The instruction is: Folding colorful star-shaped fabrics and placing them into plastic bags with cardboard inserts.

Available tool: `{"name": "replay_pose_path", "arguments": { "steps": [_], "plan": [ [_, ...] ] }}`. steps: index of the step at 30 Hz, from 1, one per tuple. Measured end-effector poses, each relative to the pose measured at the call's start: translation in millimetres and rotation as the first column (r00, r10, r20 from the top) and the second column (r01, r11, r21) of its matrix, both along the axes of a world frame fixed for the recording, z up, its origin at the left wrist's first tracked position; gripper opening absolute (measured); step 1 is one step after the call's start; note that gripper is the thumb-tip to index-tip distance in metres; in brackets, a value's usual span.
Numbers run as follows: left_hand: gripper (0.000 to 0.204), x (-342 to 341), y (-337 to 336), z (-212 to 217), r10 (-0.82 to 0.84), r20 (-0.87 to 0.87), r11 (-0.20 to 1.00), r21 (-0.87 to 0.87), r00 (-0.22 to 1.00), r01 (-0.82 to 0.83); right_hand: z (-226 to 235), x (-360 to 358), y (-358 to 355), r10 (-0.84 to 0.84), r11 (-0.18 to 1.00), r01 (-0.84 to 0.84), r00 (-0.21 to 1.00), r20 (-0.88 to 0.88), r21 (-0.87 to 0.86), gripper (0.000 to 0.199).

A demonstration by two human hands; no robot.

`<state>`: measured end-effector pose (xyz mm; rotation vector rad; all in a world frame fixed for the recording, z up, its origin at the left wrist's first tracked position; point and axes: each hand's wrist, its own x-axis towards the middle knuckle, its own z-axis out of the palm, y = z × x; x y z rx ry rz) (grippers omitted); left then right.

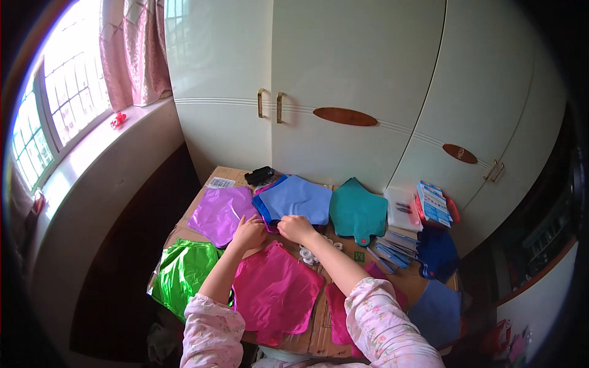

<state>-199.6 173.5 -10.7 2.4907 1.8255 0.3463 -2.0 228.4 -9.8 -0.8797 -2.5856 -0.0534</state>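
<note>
Spread across the lower middle of the frame, a brown cardboard surface (318,334) under flat, glossy foil pieces. At lower centre, just below both hands, a broad magenta foil piece with pointed corners (279,291): lies flat, shines, shows soft creases. At the centre of the frame, a layered stack of foil sheets: on top, a light blue, pointed-cornered sheet (302,199), nearly smooth; beneath, a deep blue sheet (262,205), showing along the left; lowest, a thin magenta rim (271,229), peeking out between the hands. Left of the stack, a pale violet foil piece (219,211); right of it, a teal star-shaped one (359,210).

Reaching inward from the lower edge, bare forearms in pale floral sleeves (386,319), bunched near the elbows. Left hand (249,233) beside the stack's lower left corner, back upward, fingers bent. Right hand (296,229) over the stack's lower edge, fingers curled inward. Cannot tell either grip, clamped or merely resting, with fingertips hidden. Below the right hand, small white rings (308,256).
</note>
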Motion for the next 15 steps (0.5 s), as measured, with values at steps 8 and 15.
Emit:
{"name": "replay_pose_path", "arguments": {
  "steps": [8, 15],
  "plan": [
    [0.023, -3, 1, 3, -0.051, 0.094, 0.994, 0.103, 0.994, 0.041, 4, -4, 3, -0.266, 0.911, 0.150, 0.925, -0.270, -0.385, 0.017],
    [0.023, 10, 13, 1, -0.042, 0.248, 0.997, 0.078, 0.968, 0.023, 0, 2, 15, -0.379, 0.807, 0.112, 0.851, -0.363, -0.579, 0.024]
  ]
}}
